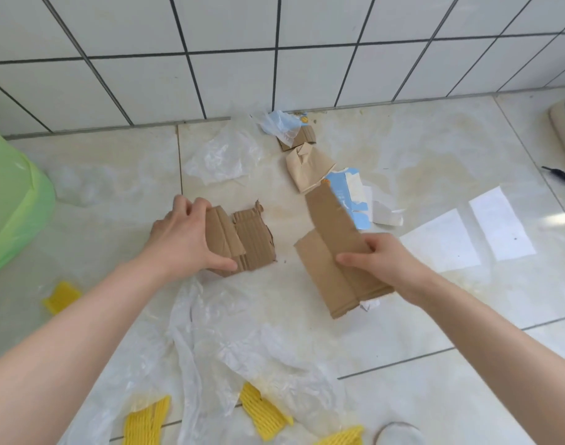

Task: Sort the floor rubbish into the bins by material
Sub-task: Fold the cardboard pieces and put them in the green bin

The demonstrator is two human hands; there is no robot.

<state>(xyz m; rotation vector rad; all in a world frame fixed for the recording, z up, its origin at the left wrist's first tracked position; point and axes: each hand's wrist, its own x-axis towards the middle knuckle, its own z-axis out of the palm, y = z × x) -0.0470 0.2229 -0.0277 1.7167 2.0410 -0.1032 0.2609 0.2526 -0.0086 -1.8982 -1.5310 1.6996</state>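
My left hand [183, 234] grips a stack of torn corrugated cardboard pieces [245, 242] just above the floor, thumb underneath at the front. My right hand [379, 261] holds a long folded brown cardboard strip [334, 252] that runs from near a blue-and-white carton scrap [351, 194] toward me. A bin lined with a green bag [11, 200] stands at the left edge. Further cardboard bits [306, 168] lie near the wall.
Clear plastic sheets lie at the upper centre [223, 155] and in front of me [242, 348]. Several yellow foam nets [261, 412] sit at the bottom and left [61, 297]. White paper sheets [499, 226] lie at the right. A tiled wall [274, 59] closes the far side.
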